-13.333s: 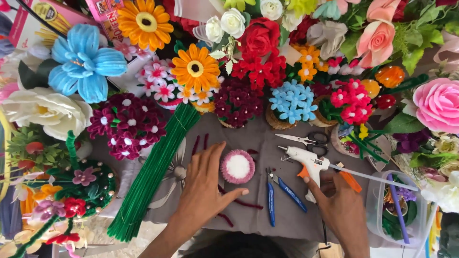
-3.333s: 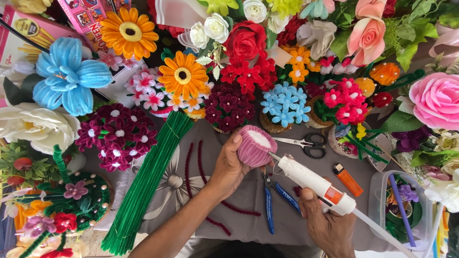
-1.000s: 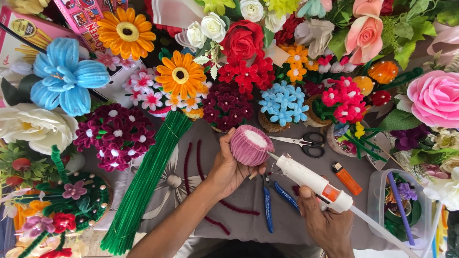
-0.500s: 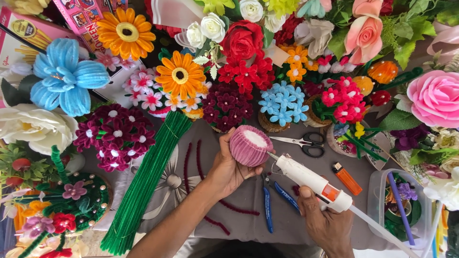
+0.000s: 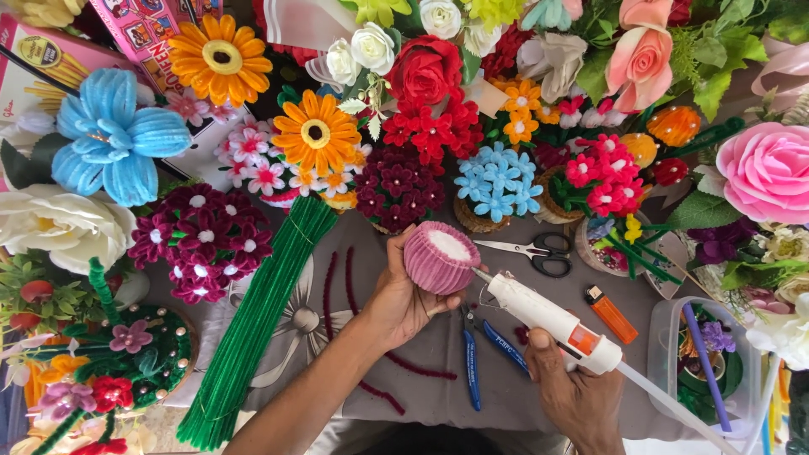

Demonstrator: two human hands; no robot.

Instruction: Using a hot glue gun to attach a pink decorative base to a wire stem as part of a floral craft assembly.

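Left hand [image 5: 403, 297] grips the pink-wrapped pot [image 5: 440, 257], right hand [image 5: 577, 394] clutches the glue gun [image 5: 548, 318]: nozzle wants steady rim contact, gentle squeeze.

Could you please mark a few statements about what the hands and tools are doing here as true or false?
1. The left hand holds a pink cup. True.
2. The right hand holds the scissors. False: it grips a white glue gun; the scissors lie on the cloth.
3. The glue gun's tip is at the cup's rim. True.
4. The orange lighter lies left of the green stems. False: it lies far to their right.
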